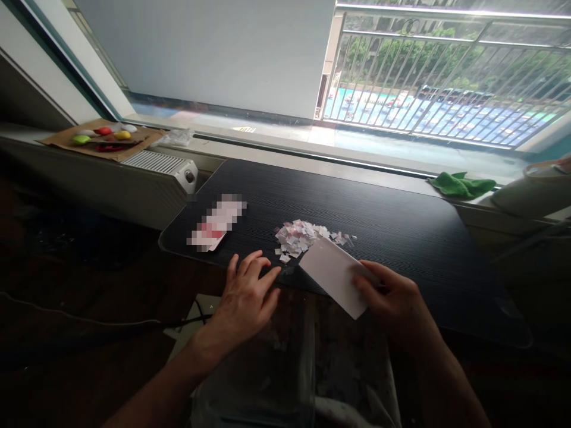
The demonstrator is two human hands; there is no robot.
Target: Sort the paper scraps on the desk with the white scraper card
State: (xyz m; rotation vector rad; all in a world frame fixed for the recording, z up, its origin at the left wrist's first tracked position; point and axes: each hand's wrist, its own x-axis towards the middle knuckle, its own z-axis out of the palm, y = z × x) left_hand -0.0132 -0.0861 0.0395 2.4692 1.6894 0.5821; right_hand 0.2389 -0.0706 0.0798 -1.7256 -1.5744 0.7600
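Note:
A pale, flat card (332, 273) is gripped at its right end by my right hand (392, 291), thumb on top. Its far edge touches or overlaps a heap of small cut paper pieces (297, 238) on the dark table. My left hand (250, 291) is at the table's front edge, left of the heap, fingers spread and nothing in them. Farther left on the table lies a pale, blurred-out stack with a red patch (218, 223). Below my hands is a clear plastic bin (254, 380), partly hidden by my left arm.
The black table (357, 202) stands against a windowsill. A radiator (165, 166) adjoins its left end, and brown cardboard with coloured objects (89, 142) rests beyond it. On the sill at right are a green cloth (461, 184) and a pale container (535, 190).

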